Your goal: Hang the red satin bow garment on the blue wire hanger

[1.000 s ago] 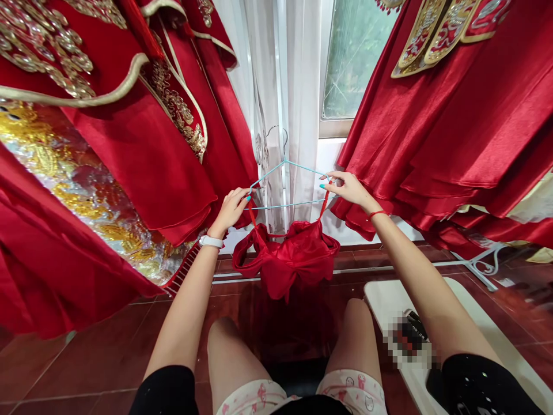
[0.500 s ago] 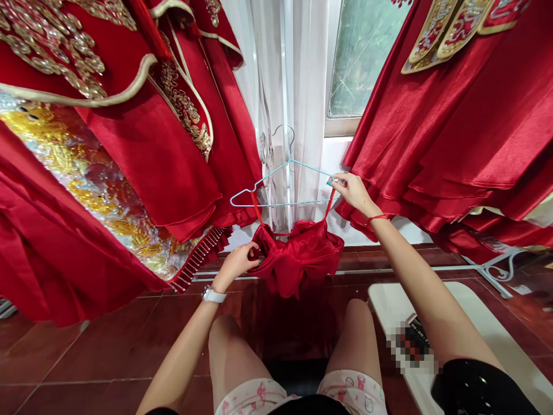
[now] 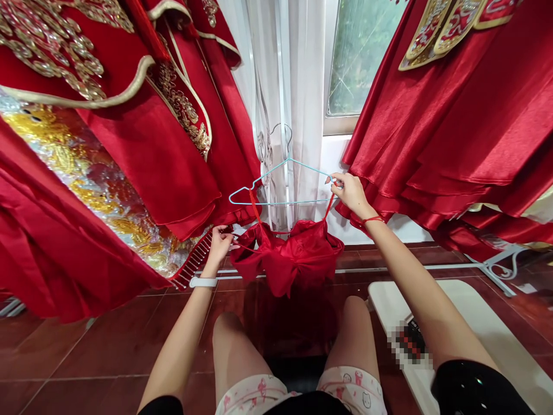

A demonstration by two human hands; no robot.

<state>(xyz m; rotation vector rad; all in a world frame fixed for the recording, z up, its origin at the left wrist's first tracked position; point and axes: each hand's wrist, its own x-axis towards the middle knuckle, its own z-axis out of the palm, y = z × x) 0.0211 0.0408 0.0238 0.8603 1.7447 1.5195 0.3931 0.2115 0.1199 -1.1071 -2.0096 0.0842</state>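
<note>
A light blue wire hanger [image 3: 276,184] is held up in front of the white curtain, with a small red satin garment [image 3: 298,253] hanging from it by thin red straps. My right hand [image 3: 349,193] is closed on the hanger's right end, where one strap sits. My left hand [image 3: 220,242] is lower, at the garment's left side, pinching a thin red strap or cord pulled out to the left. A white watch is on my left wrist and a red string on my right.
Long red robes with gold embroidery [image 3: 108,132] hang at left, more red satin gowns [image 3: 453,127] at right. A white sheer curtain [image 3: 289,86] and a window [image 3: 363,57] are behind. A white board [image 3: 475,328] lies on the red tile floor at right. My knees are below.
My left hand let go of the hanger's left end, dropped to the garment, then moved left pinching a thin strap. My right hand stayed on the hanger's right end.
</note>
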